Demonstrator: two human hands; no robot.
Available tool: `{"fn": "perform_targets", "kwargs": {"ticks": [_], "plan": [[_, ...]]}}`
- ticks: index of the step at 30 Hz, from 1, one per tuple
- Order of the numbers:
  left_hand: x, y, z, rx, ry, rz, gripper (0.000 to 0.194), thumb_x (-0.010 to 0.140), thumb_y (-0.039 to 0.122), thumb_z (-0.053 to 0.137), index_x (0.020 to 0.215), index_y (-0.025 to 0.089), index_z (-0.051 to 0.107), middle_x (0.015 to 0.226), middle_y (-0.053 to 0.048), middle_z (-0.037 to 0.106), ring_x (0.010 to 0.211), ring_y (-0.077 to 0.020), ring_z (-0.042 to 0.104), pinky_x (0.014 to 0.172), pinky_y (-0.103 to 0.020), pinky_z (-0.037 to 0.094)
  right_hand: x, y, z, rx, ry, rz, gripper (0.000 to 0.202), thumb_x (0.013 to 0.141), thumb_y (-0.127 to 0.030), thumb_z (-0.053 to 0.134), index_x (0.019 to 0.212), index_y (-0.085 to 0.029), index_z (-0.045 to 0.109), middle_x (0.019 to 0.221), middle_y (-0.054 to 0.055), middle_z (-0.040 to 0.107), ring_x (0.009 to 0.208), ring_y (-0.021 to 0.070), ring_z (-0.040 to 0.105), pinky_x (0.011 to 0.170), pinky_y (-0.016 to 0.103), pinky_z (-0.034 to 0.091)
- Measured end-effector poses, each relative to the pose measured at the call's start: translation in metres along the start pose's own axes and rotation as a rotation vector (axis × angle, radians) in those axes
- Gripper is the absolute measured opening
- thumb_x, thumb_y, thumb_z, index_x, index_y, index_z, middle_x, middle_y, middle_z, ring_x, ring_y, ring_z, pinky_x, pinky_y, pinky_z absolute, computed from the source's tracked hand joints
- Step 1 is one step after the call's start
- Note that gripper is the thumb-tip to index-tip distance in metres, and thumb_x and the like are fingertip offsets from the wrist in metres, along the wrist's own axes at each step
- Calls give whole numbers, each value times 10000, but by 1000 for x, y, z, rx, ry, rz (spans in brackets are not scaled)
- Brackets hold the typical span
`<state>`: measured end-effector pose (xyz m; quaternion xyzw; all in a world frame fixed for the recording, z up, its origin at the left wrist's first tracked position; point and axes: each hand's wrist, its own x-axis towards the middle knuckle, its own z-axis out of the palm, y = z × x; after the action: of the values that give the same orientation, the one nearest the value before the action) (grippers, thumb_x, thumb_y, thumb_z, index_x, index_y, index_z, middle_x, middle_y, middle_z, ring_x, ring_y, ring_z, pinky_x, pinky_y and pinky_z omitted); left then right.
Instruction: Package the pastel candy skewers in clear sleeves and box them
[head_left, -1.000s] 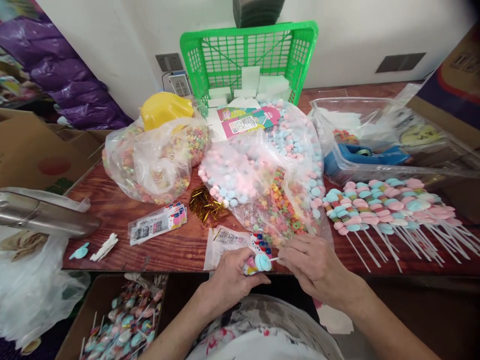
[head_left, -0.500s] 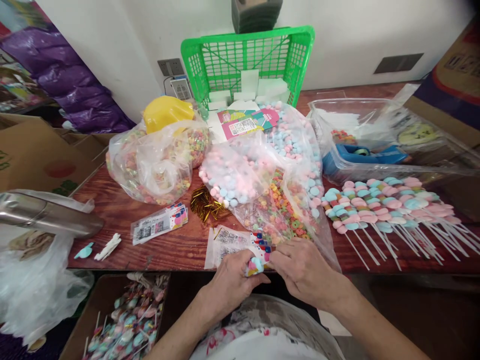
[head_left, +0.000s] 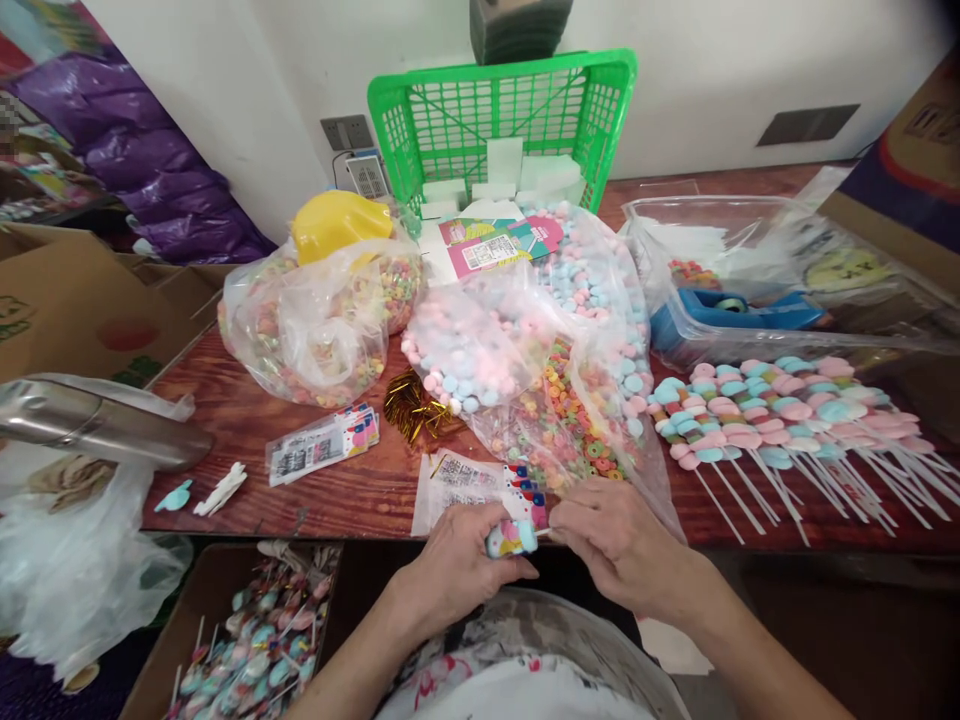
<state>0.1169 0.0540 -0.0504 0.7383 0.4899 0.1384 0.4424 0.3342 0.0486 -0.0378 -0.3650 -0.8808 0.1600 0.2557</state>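
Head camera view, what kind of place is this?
Probably a small home or workshop candy-packing table: bulk bags of ring candy, a row of finished candy skewers, and a box of wrapped ones below.

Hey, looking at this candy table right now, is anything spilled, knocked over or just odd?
Mostly orderly. A few pink and blue candies have rolled out of their open bag onto the wood beside the gold twist ties. A blue scrap and a white scrap lie loose near the table's left edge. The green basket stands tipped against the wall.

We see a green basket [head_left: 501,118], a yellow lid [head_left: 339,220], pink and blue sweets on sticks [head_left: 780,410], gold ties [head_left: 411,412] and a reddish wood-grain table [head_left: 337,490].
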Motion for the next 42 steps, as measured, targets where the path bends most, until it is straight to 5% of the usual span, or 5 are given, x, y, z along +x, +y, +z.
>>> {"fn": "perform_targets", "kwargs": {"ticks": [7,15,27,36,42], "plan": [[1,-2,-13,-268,-311,-72,459,582,514,805,616,150,526,582,76,355,597,-85,321,508,-197,235,-6,-5,-14,51,-52,-50,240,854,-14,384,743,-177,520,664,7,511,650,147,401,620,287,295],[1,0,-4,-647,-518,-196,452,521,418,850,629,154,499,595,71,403,579,-75,320,512,-197,271,-2,-17,-17,-57,-83,-199,212,775,-10,405,811,-171,538,711,26,533,664,168,426,686,333,337],[0,10,-5,-673,-407,-75,431,524,376,862,691,138,544,663,71,405,646,-81,327,553,-182,276,2,-20,-16,-120,-54,-169,199,775,-29,425,836,-181,539,750,42,568,685,184,461,691,342,354],[0,12,1,-757,-306,-54,442,595,481,815,807,128,653,741,14,552,731,-135,480,711,-234,424,9,-19,12,-76,-45,-135,137,804,-67,450,796,-176,533,745,39,574,672,168,463,640,307,334],[-6,8,-18,-671,-243,-46,428,864,532,548,884,122,670,766,-16,573,731,-122,486,720,-233,391,13,-7,6,95,87,-45,154,913,-110,442,889,-176,578,730,31,588,703,159,527,674,289,398]]}}
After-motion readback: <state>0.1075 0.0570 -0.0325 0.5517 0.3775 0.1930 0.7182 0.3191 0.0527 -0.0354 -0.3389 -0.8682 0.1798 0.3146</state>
